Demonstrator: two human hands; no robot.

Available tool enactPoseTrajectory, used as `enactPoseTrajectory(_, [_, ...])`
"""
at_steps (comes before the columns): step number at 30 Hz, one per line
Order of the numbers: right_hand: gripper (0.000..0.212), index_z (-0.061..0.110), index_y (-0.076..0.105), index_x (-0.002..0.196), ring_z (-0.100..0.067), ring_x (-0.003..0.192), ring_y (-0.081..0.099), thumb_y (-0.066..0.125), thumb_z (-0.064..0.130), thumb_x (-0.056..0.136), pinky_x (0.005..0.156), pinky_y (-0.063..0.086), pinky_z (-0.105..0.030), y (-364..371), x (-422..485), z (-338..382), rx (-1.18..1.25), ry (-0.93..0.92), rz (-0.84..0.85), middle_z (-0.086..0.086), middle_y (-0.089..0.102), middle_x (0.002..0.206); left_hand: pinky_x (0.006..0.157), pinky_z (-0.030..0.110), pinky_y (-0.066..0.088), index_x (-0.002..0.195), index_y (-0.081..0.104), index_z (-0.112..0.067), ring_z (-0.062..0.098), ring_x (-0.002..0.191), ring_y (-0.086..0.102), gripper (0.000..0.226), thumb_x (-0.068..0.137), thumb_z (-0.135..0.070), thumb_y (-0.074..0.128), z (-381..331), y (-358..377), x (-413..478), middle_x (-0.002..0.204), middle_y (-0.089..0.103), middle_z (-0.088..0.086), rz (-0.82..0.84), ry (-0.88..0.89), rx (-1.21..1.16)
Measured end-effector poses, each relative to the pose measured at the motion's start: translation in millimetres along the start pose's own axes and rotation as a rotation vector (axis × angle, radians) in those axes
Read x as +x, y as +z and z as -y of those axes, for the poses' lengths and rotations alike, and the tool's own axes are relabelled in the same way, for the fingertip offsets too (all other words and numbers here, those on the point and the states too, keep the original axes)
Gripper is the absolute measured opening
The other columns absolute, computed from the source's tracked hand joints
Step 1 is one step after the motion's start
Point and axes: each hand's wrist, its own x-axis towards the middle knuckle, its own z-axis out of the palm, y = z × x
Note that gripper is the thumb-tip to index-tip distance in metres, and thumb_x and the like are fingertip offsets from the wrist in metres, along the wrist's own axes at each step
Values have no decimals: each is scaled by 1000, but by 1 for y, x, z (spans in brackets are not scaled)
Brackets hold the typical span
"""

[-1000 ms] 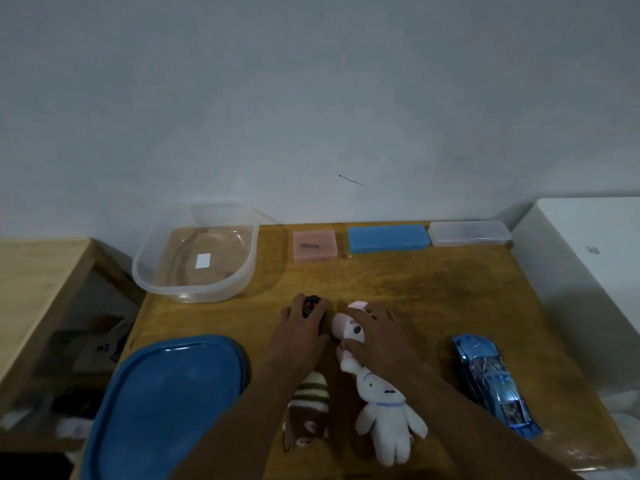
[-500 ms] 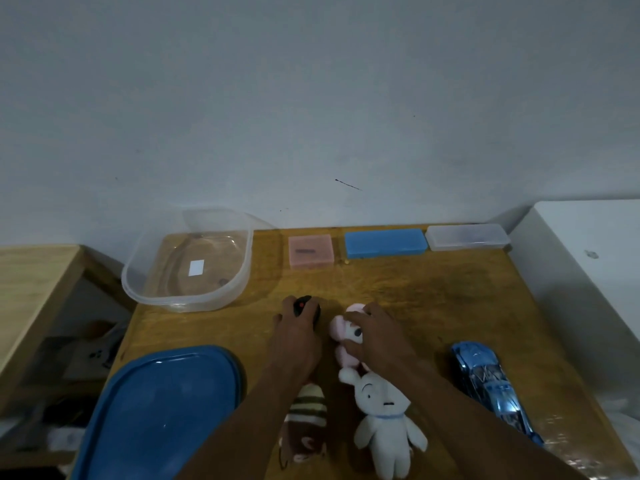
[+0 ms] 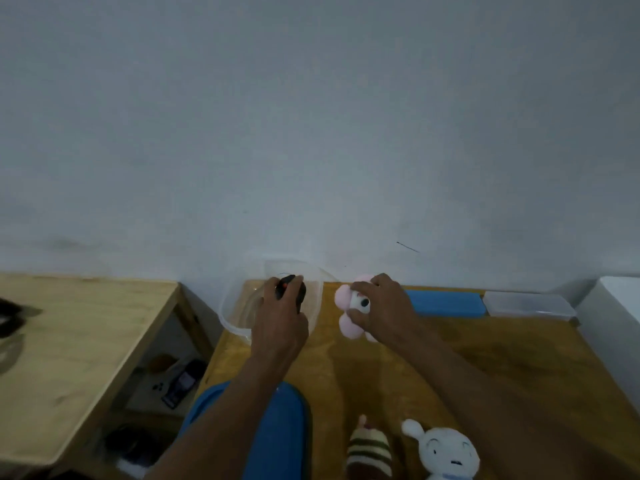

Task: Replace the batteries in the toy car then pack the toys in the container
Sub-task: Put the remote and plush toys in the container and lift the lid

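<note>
My left hand (image 3: 280, 317) grips a small black toy with a red spot (image 3: 290, 289) and holds it over the clear plastic container (image 3: 231, 315) at the table's far left. My right hand (image 3: 384, 306) is closed on a pink and white plush (image 3: 351, 306), lifted just right of the container. A striped brown plush (image 3: 369, 452) and a white rabbit plush (image 3: 446, 448) lie at the near edge. The toy car is out of view.
The container's blue lid (image 3: 277, 431) lies near my left forearm. A blue box (image 3: 443, 303) and a clear box (image 3: 526, 304) stand along the wall. A lower wooden bench (image 3: 69, 358) is at the left, with clutter under it. A white block (image 3: 620, 306) is at the right.
Both hands lifted their toys off the table and moved away from me to the container. The camera has tilted up and left, so the car dropped out of view.
</note>
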Motion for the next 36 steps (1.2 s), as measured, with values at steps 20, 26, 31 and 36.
enactPoseTrajectory(20, [50, 32, 52, 130, -19, 112, 47, 64, 41, 82, 94, 44, -32, 89, 101, 117, -71, 114, 55, -1, 48, 131, 94, 36, 49, 146, 31, -27, 27, 120, 44, 60, 93, -16, 55, 140, -16, 97, 148, 26, 6, 162, 27, 3])
enactPoseTrajectory(26, [52, 31, 47, 135, -19, 117, 46, 60, 43, 86, 98, 40, -30, 114, 135, 96, -127, 113, 152, -1, 45, 137, 98, 37, 47, 148, 28, -27, 27, 124, 40, 62, 93, -16, 53, 147, 19, 124, 151, 23, 8, 271, -6, 15])
enactPoseTrajectory(31, [53, 31, 41, 139, -22, 127, 39, 55, 42, 89, 104, 33, -31, 139, 161, 70, -149, 136, 248, -1, 38, 143, 107, 41, 40, 150, 23, -27, 29, 136, 32, 62, 96, -30, 51, 141, 46, 149, 156, 20, 10, 324, -60, 81])
enactPoseTrajectory(36, [57, 26, 42, 139, -29, 127, 38, 60, 37, 86, 107, 34, -37, 168, 179, 59, -104, 149, 349, -8, 37, 142, 102, 41, 43, 147, 28, -27, 31, 132, 34, 59, 94, -44, 47, 146, 68, 158, 151, 25, 9, 409, -36, 127])
